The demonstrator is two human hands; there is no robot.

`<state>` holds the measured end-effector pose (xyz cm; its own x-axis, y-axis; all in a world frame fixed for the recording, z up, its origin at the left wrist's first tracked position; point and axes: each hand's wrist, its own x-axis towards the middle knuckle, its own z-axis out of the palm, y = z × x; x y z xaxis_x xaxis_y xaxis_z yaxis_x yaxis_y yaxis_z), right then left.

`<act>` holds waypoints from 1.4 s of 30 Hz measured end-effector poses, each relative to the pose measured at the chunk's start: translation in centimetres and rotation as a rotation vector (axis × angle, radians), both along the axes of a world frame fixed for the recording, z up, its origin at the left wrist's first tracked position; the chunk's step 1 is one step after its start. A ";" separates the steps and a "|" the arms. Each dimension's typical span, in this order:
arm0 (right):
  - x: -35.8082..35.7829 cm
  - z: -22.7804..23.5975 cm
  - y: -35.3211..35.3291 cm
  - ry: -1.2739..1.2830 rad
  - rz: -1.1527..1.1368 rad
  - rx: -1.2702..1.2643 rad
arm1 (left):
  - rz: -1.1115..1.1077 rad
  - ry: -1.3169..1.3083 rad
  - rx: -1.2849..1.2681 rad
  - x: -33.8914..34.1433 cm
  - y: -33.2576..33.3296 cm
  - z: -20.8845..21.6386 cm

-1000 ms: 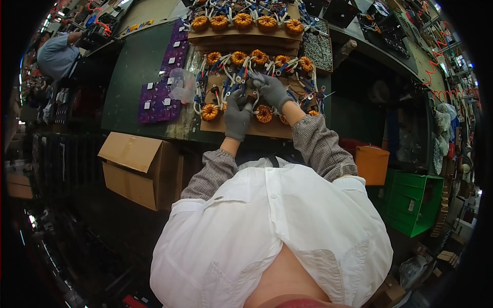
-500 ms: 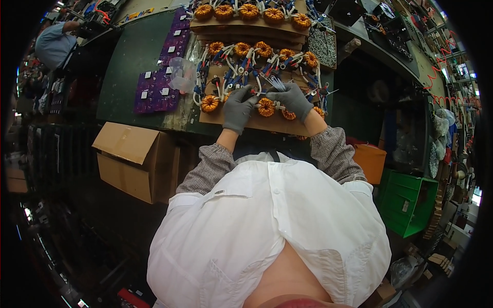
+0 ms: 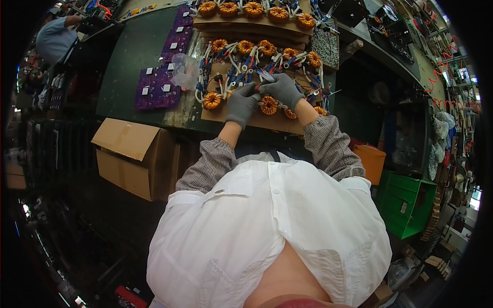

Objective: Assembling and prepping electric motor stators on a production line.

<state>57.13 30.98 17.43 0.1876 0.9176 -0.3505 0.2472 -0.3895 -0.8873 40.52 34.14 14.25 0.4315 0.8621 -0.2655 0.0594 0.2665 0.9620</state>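
Both my hands wear grey gloves and meet over the near row of copper-wound ring coils (image 3: 268, 105). My right hand (image 3: 285, 91) is closed around a bundle of thin, pale strips (image 3: 265, 76) whose ends stick out up and to the left. Close beside it, my left hand (image 3: 242, 105) has its fingers pinched together, almost touching the right fingertips. A bit of red shows between the two hands; what the left fingers grip is hidden. Blue, white and red wire leads (image 3: 250, 65) with ring ends run among the coils, which lie on a cardboard sheet (image 3: 246, 121).
Purple circuit boards (image 3: 156, 88) and a clear plastic bag (image 3: 184, 71) lie left on the green bench (image 3: 131, 49). More coils sit on stacked cardboard behind. An open carton (image 3: 126, 159) stands below left, a green crate (image 3: 408, 205) at right. Another person (image 3: 55, 41) works far left.
My right hand has moved left and slightly up, closer to my left hand. The pale strips moved with it. My left hand has shifted slightly right. The whole view has shifted a little.
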 end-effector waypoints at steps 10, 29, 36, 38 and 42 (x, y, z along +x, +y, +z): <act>-0.4 0.8 0.5 -0.071 0.093 0.125 | -0.066 -0.030 -0.040 -0.4 0.3 1.7; 0.1 0.9 -0.6 -0.341 0.127 0.112 | -0.018 0.143 0.005 -0.1 0.5 1.4; -0.5 2.0 -0.2 -0.315 0.164 0.031 | -0.027 0.239 0.298 -0.1 0.2 0.3; -0.8 2.5 0.0 -0.392 0.214 0.007 | -0.024 0.220 0.263 -0.2 0.4 -0.4; 0.4 2.5 -0.7 -0.275 0.150 0.032 | -0.061 0.319 0.264 -0.2 0.7 0.2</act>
<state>57.49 30.32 19.90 0.1332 0.9519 -0.2760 0.5320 -0.3036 -0.7904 40.35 34.81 14.49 0.4159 0.8938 -0.1675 0.3733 0.0001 0.9277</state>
